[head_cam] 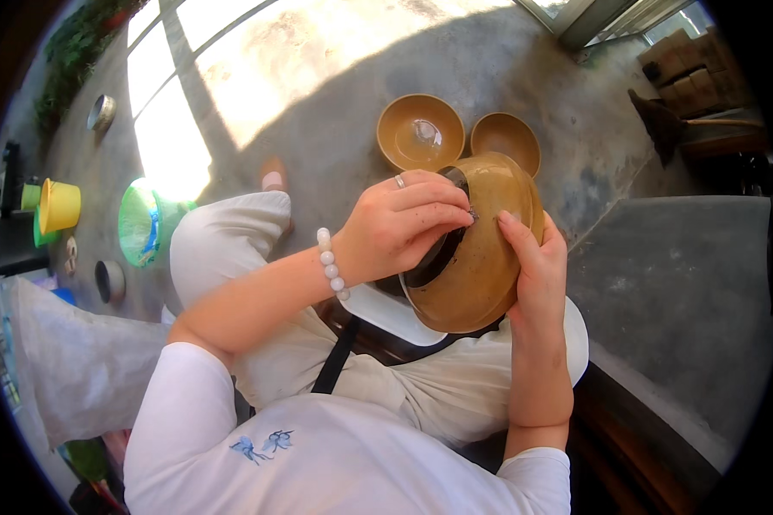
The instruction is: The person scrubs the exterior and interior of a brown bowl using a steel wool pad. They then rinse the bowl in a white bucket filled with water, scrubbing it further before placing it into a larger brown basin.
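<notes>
Over my lap a brown glazed bowl (489, 264) is tilted on its side, its outer wall and dark foot (448, 261) turned to the left. My right hand (538, 264) grips its right edge, thumb on the outer wall. The fingertips of my left hand (406, 225) are pinched together at the border of the dark foot. Between them is a small dark, glinting scrap (473, 214), too small to name surely. Below the bowl, a white tray or basin (386, 315) lies partly hidden between my knees.
Two more brown bowls (419, 132) (505, 138) stand on the concrete floor ahead. To the left are a green plastic-lined bin (138, 222), a yellow bucket (61, 205) and a pale sack (90, 360). A grey slab (676, 277) lies right; a broom (657, 122) lies beyond.
</notes>
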Demonstrator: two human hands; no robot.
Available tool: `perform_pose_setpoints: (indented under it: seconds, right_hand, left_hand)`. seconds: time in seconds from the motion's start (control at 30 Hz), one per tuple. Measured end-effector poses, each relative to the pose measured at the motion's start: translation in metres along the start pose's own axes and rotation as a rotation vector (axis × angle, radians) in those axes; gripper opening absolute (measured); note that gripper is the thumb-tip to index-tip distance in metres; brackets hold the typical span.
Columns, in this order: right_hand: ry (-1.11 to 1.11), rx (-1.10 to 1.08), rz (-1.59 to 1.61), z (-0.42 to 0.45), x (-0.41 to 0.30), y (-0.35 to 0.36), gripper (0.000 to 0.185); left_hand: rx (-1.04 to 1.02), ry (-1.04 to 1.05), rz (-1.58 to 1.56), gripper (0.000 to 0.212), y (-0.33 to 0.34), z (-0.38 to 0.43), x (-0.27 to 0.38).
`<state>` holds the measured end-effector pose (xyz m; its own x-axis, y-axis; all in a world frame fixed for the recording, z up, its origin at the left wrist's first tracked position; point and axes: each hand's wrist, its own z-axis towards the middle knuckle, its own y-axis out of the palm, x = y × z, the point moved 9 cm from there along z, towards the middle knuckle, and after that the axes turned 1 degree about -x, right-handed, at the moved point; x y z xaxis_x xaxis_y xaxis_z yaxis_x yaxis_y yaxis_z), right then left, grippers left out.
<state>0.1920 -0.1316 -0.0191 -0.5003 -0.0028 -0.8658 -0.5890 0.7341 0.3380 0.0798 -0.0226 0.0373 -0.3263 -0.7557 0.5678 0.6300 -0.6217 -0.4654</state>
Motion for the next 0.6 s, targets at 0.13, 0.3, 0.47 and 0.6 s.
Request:
perform_pose_setpoints:
  seconds: [0.13, 0.3, 0.47, 0.6]
  right_hand:
    - [0.019, -0.015, -0.018, 0.002, 0.001, -0.003, 0.029]
    - [0.034, -0.062, -0.023, 0.004, 0.005, -0.002, 0.036]
    - [0.104, -0.269, -0.008, 0.011, -0.005, 0.001, 0.046]
    - [0.097, -0.413, 0.039, 0.012, -0.008, 0.000, 0.058]
  left_hand:
    - [-0.084, 0.126, -0.067, 0.025, 0.009, -0.025, 0.034]
    - [0.037, -0.088, -0.068, 0.019, -0.004, -0.002, -0.003]
    - [-0.043, -0.452, -0.319, 0.018, -0.017, 0.000, -0.048]
    - [-0.039, -0.390, -0.301, 0.020, -0.029, 0.004, -0.056]
